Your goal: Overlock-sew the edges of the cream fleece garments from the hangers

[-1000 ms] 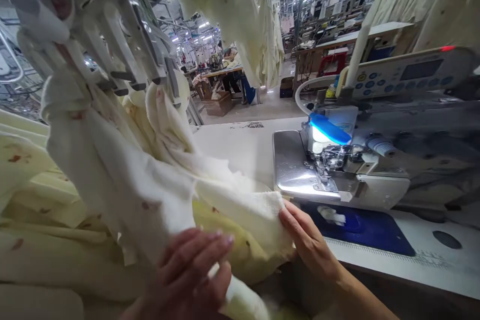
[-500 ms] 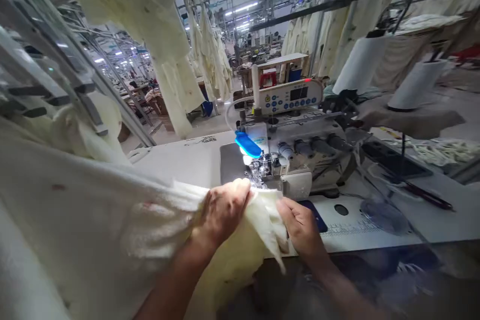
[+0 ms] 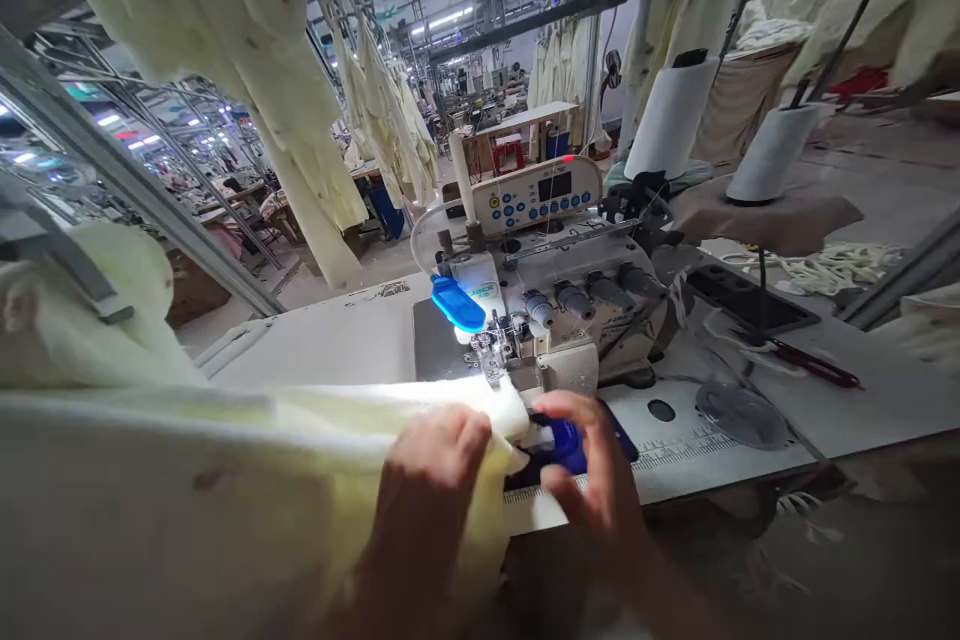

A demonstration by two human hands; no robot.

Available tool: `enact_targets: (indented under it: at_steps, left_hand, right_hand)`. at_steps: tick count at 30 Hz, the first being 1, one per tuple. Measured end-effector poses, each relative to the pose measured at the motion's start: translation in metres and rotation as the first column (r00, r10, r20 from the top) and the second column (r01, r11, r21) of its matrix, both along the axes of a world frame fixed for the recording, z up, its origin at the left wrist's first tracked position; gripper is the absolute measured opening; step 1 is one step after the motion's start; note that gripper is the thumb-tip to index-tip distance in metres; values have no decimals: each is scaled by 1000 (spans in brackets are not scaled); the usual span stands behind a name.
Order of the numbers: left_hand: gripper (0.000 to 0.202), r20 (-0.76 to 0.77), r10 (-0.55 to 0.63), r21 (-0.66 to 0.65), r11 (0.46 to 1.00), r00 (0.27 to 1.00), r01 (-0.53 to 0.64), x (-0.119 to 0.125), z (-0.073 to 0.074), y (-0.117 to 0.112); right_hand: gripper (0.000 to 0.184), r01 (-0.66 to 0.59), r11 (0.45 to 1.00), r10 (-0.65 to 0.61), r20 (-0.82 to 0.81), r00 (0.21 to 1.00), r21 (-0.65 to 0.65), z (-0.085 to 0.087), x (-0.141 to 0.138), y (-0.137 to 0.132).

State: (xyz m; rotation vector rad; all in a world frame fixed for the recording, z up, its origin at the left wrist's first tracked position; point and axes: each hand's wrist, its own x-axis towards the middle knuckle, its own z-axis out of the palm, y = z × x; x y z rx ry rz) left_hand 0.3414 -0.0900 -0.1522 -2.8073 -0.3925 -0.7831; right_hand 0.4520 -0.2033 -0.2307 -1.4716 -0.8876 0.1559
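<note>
cream cloth [image 3: 277,480] | faintly dark-marked | upper edge stretched nearly level, rest hanging | right end at sewing machine [image 3: 600,270]

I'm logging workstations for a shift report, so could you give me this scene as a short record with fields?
Left hand: on the pale cloth, grip unclear
Right hand: open, thumb and fingers apart, beside the cloth's end
Cloth: stretched leftward, upper edge near the lit needle area
Machine: sewing machine with control panel
Thread: two white cones, upper right in view
Table: white, dark red tool at right
</note>
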Motion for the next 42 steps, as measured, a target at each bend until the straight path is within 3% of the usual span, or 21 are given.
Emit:
enact_targets:
  at_steps: [2,3,6,8,12,14,16,19,22,27,32,37,40,42]
  left_hand:
    - [16,63,-5,-17,1000,998,7,-4,-3,-11]
    - [17,76,3,-32,999,997,0,-6,-4,-14]
    - [27,46,76,-86,994,996,-72,-7,-3,-12]
    - [31,1,121,-96,988,993,-120,-6,3,-8]
    - [36,-63,253,-1,967,965,-253,8,17,3]
    - [34,-183,316,-25,945,931,-326,21,19,14]
    - [28,-337,305,-108,927,891,-359,34,16,27]
    - [22,-454,229,-225,905,861,-360,42,8,39]
    - [22,-483,172,-271,903,859,-333,35,2,36]
    - [26,-482,201,-178,931,853,-320,26,-5,22]
    - [22,-462,217,-152,936,860,-318,44,-4,37]
    - [21,-374,164,-190,950,913,-248,45,-3,48]
    - [21,-102,-17,-96,995,995,7,22,-14,28]
    - [35,23,-190,-24,981,981,191,6,-26,11]
  right_hand:
    - [65,-185,983,184,-93,979,-3,-4,-17,-11]
    - [65,-277,960,264,-194,945,-40,-5,-24,-12]
    - [32,-386,922,326,-478,815,-29,-1,-31,-6]
    - [30,-358,934,311,-517,798,8,6,-26,1]
    - [29,-215,976,180,-385,905,-48,23,-7,14]
    - [24,-122,987,84,-309,947,-104,27,0,22]
    - [20,-62,985,19,-257,966,-160,24,5,29]
    - [17,-75,978,19,-275,961,-195,15,6,33]
    - [16,-125,976,62,-325,944,-178,8,2,26]
    - [21,-168,969,106,-306,946,-184,12,2,11]
    - [32,-119,973,68,-247,967,-197,18,14,24]
    - [27,-37,977,-13,-227,974,-212,21,16,33]
    - [31,-110,985,64,-306,950,-136,17,6,20]
    - [33,-204,978,173,-365,915,-48,11,-2,11]
